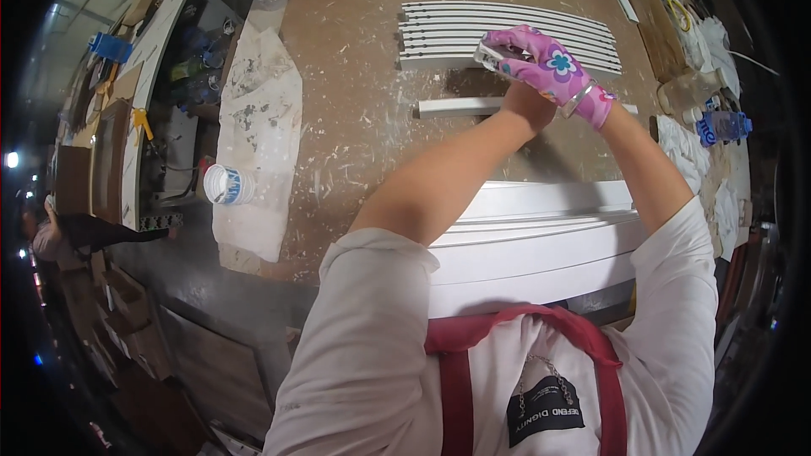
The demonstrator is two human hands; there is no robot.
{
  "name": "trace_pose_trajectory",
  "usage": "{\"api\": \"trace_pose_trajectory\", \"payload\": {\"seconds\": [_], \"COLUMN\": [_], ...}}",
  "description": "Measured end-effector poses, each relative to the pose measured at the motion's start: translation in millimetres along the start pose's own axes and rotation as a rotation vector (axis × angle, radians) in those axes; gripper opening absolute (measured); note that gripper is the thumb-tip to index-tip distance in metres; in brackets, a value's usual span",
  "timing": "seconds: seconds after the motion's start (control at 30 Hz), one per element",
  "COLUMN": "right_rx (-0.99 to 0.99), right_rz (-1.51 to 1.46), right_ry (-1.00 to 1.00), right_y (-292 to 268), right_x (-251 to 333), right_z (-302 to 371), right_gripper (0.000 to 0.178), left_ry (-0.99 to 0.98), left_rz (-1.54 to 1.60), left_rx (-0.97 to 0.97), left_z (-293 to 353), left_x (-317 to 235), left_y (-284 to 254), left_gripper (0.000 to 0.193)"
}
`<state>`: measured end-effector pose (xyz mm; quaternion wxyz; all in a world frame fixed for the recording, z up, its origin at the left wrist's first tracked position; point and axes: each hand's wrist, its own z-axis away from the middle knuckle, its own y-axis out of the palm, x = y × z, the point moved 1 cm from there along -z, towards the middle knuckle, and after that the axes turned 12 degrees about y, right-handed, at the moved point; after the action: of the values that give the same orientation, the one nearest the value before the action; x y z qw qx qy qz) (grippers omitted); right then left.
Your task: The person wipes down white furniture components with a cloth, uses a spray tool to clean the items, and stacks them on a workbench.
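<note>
Dim surroundings, brighter workbench (346, 118), fisheye-bent edges, black corners, left glare spot (11, 159)

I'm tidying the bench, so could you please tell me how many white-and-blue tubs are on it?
1: the tub is on the stained white sheet at the left side of the bench, left of the grouped white strips. Others may be hidden behind the forearms.

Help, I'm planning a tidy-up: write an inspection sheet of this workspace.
Surface: brown tabletop, pale-flecked.
Job's things: row of white strips; single white strip; white boards nearest the person.
Clutter: stained pale sheet, white tub at its edge; bottle at right.
Hands: right hand, gloved, appears to hold a small pale item; left hand mostly hidden behind it.
Cables: thin pale line at right, possibly a cord.
Surroundings: another person at left; brown boxes lower left.
</note>
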<state>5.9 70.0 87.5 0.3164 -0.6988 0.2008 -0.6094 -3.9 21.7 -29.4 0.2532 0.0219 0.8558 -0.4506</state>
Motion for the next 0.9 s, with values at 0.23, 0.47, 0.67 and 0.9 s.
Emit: {"api": "trace_pose_trajectory", "payload": {"seconds": [0.23,0.47,0.67,0.9], "right_rx": [0.093,0.223,0.151,0.267], "right_rz": [0.117,0.274,0.478,0.7], "right_ry": [0.016,0.022,-0.239,-0.435], "right_y": [21,39,61,97], "right_x": [5,5,12,16], "right_z": [-12,-34,-41,-49], "right_gripper": [0.035,0.036,0.03,0.031], "left_ry": [-0.022,-0.182,-0.132,0.177], "left_rz": [0.137,0.226,0.261,-0.244], "left_rx": [0.118,0.15,0.019,0.087], "left_z": [14,33,32,23], "left_x": [16,32,12,4], "left_y": [6,35,30,10], "left_gripper": [0.041,0.045,0.037,0.036]}}
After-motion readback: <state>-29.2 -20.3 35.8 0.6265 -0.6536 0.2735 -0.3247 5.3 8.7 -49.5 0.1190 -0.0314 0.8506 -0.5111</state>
